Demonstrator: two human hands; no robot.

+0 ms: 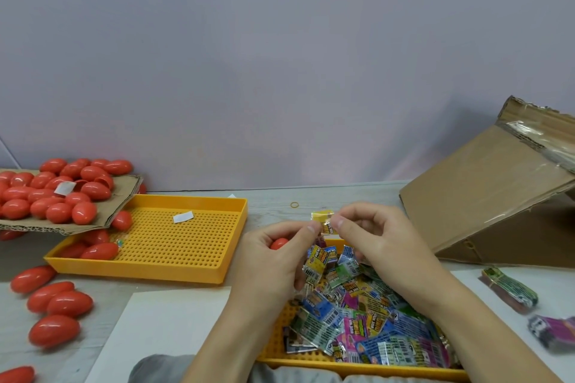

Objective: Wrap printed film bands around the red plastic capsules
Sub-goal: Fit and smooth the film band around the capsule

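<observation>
My left hand (273, 261) curls round a red capsule (279, 243) in its palm, and its thumb and forefinger pinch one edge of a yellow printed film band (324, 221). My right hand (378, 239) pinches the band's other edge, so both hands hold it up above a yellow tray (357, 365) heaped with several printed bands (367, 317). Many bare red capsules (53, 193) lie piled on a cardboard sheet at the left, and a few more capsules (59, 305) lie loose on the table.
A perforated yellow tray (186, 246) sits left of centre with a few capsules and a white slip in it. A leaning cardboard box (485, 196) stands at the right. Bundled band stacks (510, 289) lie at the far right. A white sheet (161, 326) lies in front.
</observation>
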